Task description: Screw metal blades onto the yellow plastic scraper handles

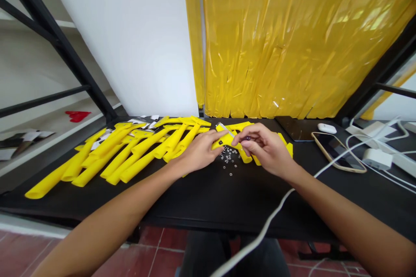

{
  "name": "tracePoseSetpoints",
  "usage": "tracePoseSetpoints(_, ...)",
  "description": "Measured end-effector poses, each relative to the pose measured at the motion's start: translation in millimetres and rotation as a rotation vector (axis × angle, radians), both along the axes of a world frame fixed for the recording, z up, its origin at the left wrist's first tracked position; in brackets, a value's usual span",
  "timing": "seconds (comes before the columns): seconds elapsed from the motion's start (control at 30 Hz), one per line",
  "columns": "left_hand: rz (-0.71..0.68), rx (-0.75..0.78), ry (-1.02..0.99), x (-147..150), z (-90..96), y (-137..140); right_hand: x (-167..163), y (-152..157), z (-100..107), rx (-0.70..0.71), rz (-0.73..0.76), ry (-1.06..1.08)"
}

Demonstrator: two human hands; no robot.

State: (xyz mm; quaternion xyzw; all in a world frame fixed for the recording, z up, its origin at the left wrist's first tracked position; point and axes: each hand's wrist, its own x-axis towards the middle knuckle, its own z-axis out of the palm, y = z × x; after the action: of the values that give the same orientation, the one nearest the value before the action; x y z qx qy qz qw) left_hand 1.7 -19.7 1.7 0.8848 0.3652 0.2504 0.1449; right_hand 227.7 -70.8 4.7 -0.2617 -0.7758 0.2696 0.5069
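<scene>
Grips yellow plastic part [225,140] in left hand [203,149] (likely for bracing), dark-handled tool [246,138] in right hand [267,149], far side of metal nuts [229,155].

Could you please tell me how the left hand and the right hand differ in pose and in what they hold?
The left hand stretches its fingers forward on a yellow part; the right hand curls its fingers around a tool's dark handle.
The left hand is nearer the yellow tubes at left; the right hand is nearer the phone.
Both are bare and over the black table.
</scene>
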Motion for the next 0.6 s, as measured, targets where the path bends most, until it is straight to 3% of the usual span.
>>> tracePoseSetpoints(0.23, -0.141, -0.181, -0.084, -1.7, 4.7, 0.2, 11.2, -4.5, 18.1, -0.093, 0.146, -0.119)
tracePoseSetpoints(0.33, -0.195, -0.181, -0.057, -2.6, 8.2, -0.8, 11.2, -3.0, 14.1, -0.177, 0.165, -0.009)
tracePoseSetpoints(0.5, -0.154, -0.11, -0.027, -3.0, 8.5, -0.6, 4.8, 1.1, 5.3, -0.246, 0.108, 0.262)
tracePoseSetpoints(0.6, -0.164, -0.1, 0.009, -2.9, 6.9, -1.3, 3.8, 1.1, 5.8, -0.242, 0.076, 0.228)
